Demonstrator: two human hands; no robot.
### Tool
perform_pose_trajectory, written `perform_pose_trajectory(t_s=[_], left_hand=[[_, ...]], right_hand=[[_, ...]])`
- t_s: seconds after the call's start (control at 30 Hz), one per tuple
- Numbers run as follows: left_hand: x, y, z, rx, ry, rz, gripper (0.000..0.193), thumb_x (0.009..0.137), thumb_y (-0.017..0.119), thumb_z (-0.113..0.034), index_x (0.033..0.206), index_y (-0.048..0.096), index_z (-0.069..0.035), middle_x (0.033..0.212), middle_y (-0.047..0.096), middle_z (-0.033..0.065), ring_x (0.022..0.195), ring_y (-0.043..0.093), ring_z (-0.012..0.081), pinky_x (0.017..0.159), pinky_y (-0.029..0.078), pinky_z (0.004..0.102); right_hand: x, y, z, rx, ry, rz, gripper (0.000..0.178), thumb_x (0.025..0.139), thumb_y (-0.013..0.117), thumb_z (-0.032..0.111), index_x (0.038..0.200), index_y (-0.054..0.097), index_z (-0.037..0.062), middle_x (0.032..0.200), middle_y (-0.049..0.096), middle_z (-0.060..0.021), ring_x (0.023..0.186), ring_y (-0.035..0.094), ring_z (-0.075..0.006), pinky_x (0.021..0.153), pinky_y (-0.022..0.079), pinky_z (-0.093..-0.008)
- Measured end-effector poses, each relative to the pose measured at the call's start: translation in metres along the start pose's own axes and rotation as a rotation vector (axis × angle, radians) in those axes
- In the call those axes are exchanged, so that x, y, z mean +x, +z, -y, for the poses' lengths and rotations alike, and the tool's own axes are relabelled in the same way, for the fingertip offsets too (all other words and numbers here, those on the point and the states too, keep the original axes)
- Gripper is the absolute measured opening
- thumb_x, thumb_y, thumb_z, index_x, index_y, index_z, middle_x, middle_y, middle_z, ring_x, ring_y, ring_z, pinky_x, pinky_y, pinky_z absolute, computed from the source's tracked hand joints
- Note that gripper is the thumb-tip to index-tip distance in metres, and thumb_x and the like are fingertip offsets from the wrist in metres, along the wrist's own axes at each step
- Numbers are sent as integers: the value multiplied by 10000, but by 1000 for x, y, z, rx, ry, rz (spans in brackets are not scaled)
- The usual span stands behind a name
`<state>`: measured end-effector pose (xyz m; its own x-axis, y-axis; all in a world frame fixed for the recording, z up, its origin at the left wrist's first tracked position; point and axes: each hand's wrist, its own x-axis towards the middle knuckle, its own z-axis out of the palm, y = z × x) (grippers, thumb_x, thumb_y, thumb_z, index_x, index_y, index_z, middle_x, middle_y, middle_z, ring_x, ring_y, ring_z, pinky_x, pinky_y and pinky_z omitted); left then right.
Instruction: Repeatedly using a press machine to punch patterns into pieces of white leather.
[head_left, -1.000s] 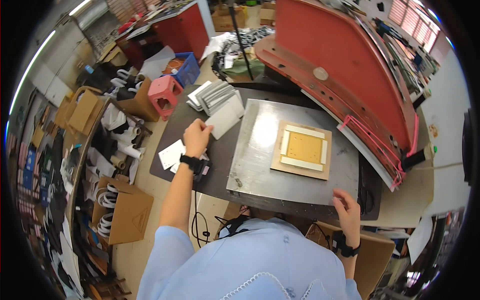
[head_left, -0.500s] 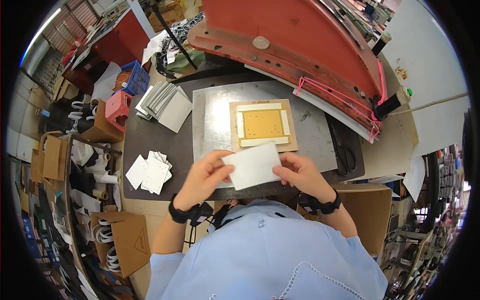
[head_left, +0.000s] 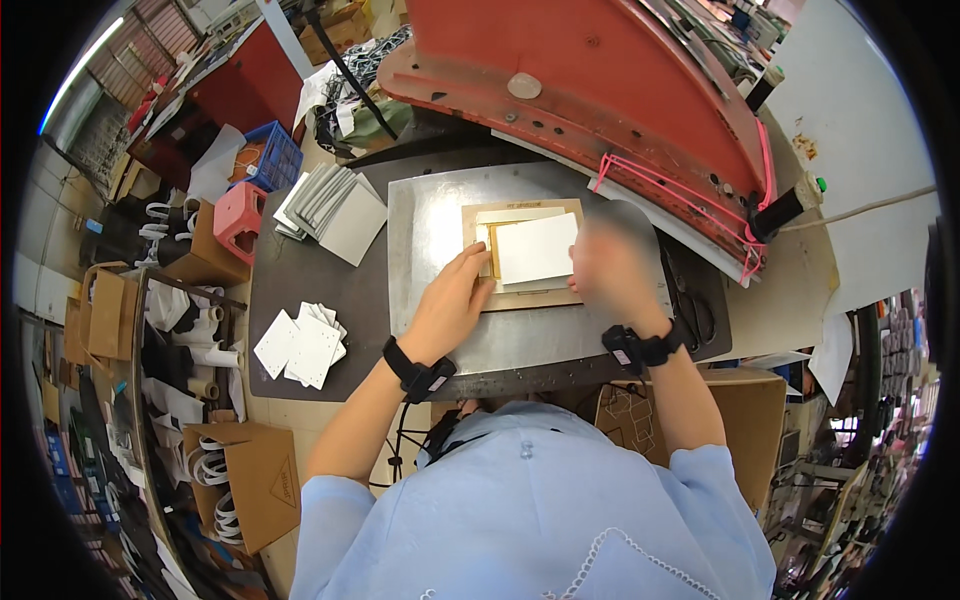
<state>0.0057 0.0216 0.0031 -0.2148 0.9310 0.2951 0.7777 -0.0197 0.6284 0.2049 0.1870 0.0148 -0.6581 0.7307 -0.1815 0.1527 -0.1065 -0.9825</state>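
Left hand (head_left: 452, 300) flat at wooden frame's (head_left: 520, 297) nine o'clock, blurred right hand (head_left: 612, 268), grip unclear, at white card (head_left: 537, 248); best squared before release.

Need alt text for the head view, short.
Both hands, left hand and blurred right hand, set a white card onto a wooden frame on a metal plate. Red press lid open behind; white card stacks to the left.

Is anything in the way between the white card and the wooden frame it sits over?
Nothing visible is. The white card already lies on the wooden frame on the metal plate. The left hand touches the frame's left edge. The right hand is at the card's right edge but blurred, so its grip is unclear.
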Motion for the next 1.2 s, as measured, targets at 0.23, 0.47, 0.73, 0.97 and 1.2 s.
perform_pose_trajectory(t_s=[0.23,0.47,0.73,0.97,1.2], left_hand=[[0,6,5,-45,-23,-72,291,928,591,-98,1206,561,-17,1292,584,160,967,651,290,864,516,348],[0,8,-2,9,-33,-80,303,927,585,-98,1218,569,-14,1266,579,165,979,634,308,864,511,354],[10,15,-2,217,60,-27,315,932,566,-103,1230,548,-1,1280,550,181,1141,527,359,936,465,412],[13,17,4,212,107,11,350,914,560,-95,1247,507,-2,1428,469,188,1143,505,448,971,449,461],[17,13,-1,265,77,69,390,910,535,-107,1280,494,8,1422,478,187,1140,507,449,981,448,445]], right_hand=[[10,13,-11,32,41,-49,313,942,596,115,1165,524,-91,858,665,-129,672,675,-175,572,562,-252],[9,17,-11,30,14,-66,308,944,594,115,1160,521,-92,832,659,-116,652,665,-165,550,551,-244],[10,12,-12,-605,-137,-109,384,905,626,173,1213,566,-48,767,662,-144,597,640,-243,569,491,-359],[-5,21,-14,-646,-381,-270,286,908,607,195,1118,664,8,846,670,-171,734,657,-311,656,498,-370],[-1,18,-19,-780,-463,-200,233,938,542,150,1084,664,16,908,638,-198,827,630,-368,722,504,-443]])
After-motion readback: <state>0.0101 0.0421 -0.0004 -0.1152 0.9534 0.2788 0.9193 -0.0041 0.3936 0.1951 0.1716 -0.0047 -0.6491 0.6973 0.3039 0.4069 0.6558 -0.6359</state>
